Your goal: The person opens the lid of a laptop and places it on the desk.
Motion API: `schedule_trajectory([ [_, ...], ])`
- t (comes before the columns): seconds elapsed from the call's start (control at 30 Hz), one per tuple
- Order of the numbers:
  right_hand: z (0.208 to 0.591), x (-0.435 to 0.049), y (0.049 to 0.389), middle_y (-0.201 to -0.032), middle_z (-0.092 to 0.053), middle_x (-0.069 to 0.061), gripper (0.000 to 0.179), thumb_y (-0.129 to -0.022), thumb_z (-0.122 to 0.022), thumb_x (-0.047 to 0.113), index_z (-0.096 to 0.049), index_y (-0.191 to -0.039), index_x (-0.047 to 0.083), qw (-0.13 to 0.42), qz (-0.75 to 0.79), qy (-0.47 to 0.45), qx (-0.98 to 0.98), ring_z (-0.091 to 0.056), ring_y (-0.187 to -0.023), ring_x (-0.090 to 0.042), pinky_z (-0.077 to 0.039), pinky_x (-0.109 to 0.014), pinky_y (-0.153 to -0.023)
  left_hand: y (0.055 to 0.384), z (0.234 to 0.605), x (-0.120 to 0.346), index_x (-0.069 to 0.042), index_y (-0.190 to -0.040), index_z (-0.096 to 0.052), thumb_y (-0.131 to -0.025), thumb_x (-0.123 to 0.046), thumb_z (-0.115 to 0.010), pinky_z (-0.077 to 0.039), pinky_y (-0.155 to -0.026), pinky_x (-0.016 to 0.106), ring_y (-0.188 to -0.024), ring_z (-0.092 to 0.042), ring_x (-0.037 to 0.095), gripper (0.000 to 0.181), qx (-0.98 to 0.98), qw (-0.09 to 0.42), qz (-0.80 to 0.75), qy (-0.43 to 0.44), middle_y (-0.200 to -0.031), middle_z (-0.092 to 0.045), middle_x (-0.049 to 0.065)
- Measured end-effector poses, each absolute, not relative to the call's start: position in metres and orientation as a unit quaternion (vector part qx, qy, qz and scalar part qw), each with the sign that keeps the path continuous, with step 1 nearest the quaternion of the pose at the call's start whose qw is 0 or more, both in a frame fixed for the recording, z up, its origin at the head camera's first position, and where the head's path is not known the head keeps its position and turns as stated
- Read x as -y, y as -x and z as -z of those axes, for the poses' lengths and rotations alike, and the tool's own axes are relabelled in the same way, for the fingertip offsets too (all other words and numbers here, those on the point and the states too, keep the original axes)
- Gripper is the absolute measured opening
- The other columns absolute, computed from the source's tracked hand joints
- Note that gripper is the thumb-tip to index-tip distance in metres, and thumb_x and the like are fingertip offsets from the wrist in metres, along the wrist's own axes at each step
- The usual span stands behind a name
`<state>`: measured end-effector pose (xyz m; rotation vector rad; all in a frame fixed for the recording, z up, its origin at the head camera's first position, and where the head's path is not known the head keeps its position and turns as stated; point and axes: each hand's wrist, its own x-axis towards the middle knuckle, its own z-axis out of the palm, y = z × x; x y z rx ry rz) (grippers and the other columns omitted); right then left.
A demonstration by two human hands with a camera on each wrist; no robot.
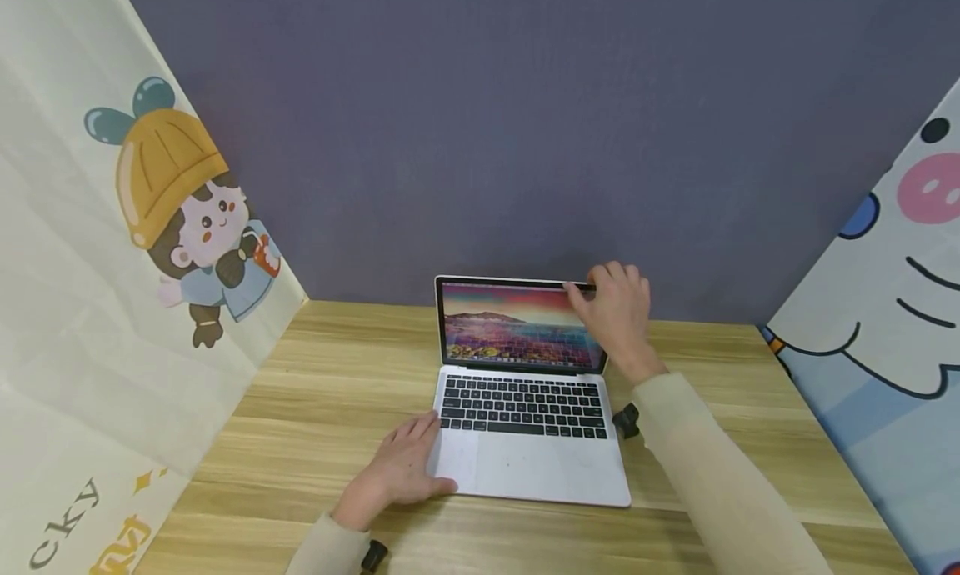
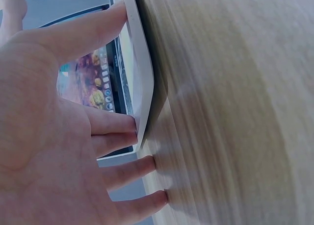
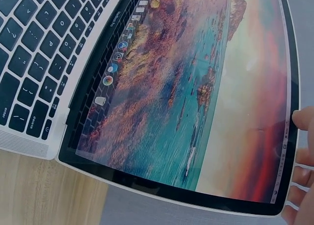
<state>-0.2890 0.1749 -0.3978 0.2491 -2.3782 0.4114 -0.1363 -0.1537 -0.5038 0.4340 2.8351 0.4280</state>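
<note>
A silver laptop [image 1: 540, 471] lies unfolded on the table, its screen [image 1: 510, 325] lit with a lake-and-mountain picture under a red sky. My left hand [image 1: 405, 467] rests at the base's left front corner. In the left wrist view its fingers [image 2: 115, 124] reach out nearly straight, some at the laptop's edge and others on the wood. With my right hand [image 1: 621, 312] I pinch the lid's upper right corner, the thumb [image 3: 303, 118] on the front bezel and the other fingers behind, partly hidden. The black keyboard [image 1: 521, 406] lies between my hands.
The wood-grain table [image 1: 300, 442] surrounds the laptop. Behind it stands a dark grey-blue panel [image 1: 480, 142]. White cloths with cartoon prints hang at the left [image 1: 60, 267] and the right. Dark wrist devices [image 1: 626, 421] show at both sleeves.
</note>
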Motion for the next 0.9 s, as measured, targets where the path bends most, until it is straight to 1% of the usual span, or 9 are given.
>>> schedule_trajectory([
  [0.13,0.397,-0.175,0.291,-0.098,-0.063,-0.016,0.041,-0.095,-0.069,0.044,-0.066,-0.093,0.003,0.339,-0.157,-0.092,0.923,-0.05,-0.091,-0.037,-0.041,-0.052,-0.079,0.136,0.502,0.153,0.004,-0.152,-0.039,-0.078,-0.061,-0.078,-0.028,-0.115,0.066,-0.145,-0.032,0.044,0.106,-0.971,0.12,-0.147,-0.148,-0.161,-0.033,0.02],
  [0.9,0.397,-0.174,0.3,-0.1,-0.063,-0.016,0.043,-0.096,-0.068,0.045,-0.066,-0.096,0.002,0.321,-0.157,-0.089,0.93,-0.049,-0.094,-0.037,-0.041,-0.052,-0.08,0.134,0.504,0.155,0.004,-0.152,-0.039,-0.077,-0.061,-0.078,-0.029,-0.114,0.066,-0.145,-0.033,0.044,0.106,-0.97,0.117,-0.153,-0.151,-0.161,-0.033,0.021],
])
